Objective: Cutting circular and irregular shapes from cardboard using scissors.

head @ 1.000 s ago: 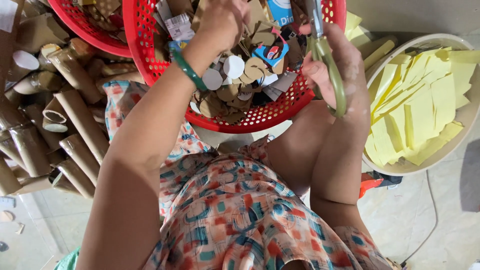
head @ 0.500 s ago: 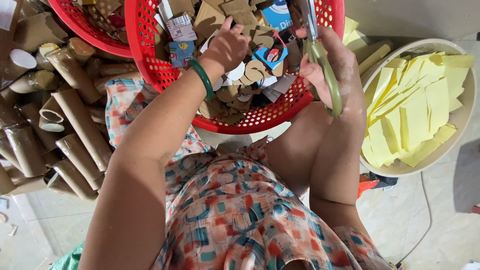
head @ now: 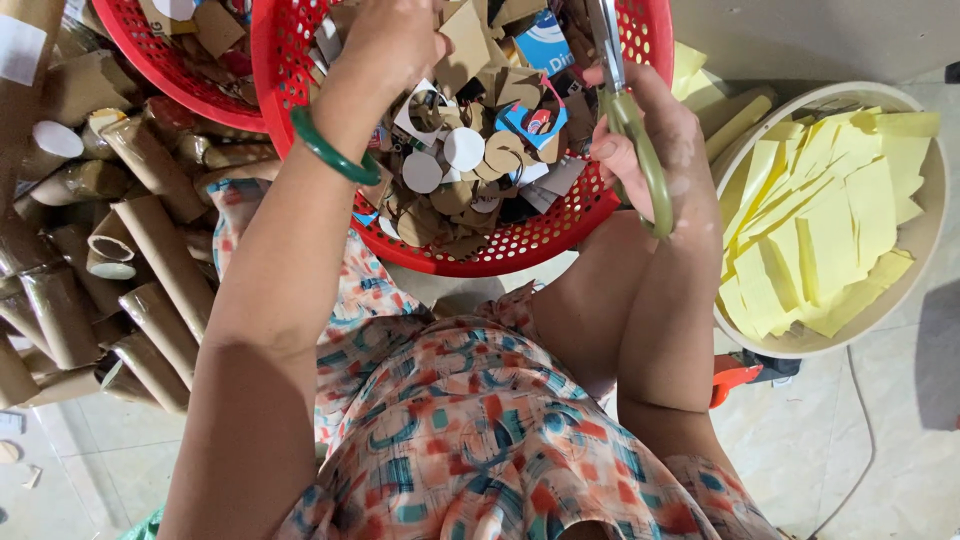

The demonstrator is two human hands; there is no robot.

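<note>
Head view, single frame. I see the left hand (head: pixel 392 40) at upper centre, down in the red basket (head: pixel 560 225), fingers closed on a brown cardboard scrap (head: pixel 468 42) lifted just clear of the heap; a green bangle (head: pixel 330 150) rides on that wrist. The right hand (head: pixel 650 140) sits over the basket's right rim, wrapped around the green handles of a pair of scissors (head: pixel 625 100), blades running up out of the top of the frame, so I cannot tell whether they stand apart or together. The basket rests against the lap in a patterned dress (head: pixel 470 420); a second red basket (head: pixel 175 60) lies upper left, cardboard tubes (head: pixel 150 260) stack along the left edge, and a cream bowl (head: pixel 930 200) of yellow paper strips (head: pixel 830 230) fills the right side. Risks as I judge them: the blades point toward the heap close to the left fingers, so a cut made while that hand hides the scrap's edge could nick a fingertip. The scrap is pinched at one end and could slip back into the pile. The basket looks propped on the thigh only; a push from either hand might tip it and spill the white cardboard discs (head: pixel 445 160) onto the floor.
</note>
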